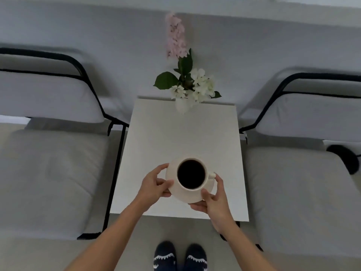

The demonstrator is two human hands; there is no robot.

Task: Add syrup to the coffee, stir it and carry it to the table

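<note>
A cream cup of black coffee [191, 174] stands on a cream saucer [184, 195], its handle pointing right. My left hand [154, 185] grips the saucer's left rim, thumb on top. My right hand [214, 198] grips the saucer's front right rim, a fingertip near the cup's handle. Cup and saucer are over the near half of a small white square table [156, 137]. Whether the saucer rests on the table or hovers just above it, I cannot tell. No syrup or spoon is in view.
A white vase of white and pink flowers [187, 89] stands at the table's far edge. Two black-framed chairs with pale cushions flank the table, left [48, 163] and right [302, 182]. My feet in dark slippers [179, 257] stand before the table.
</note>
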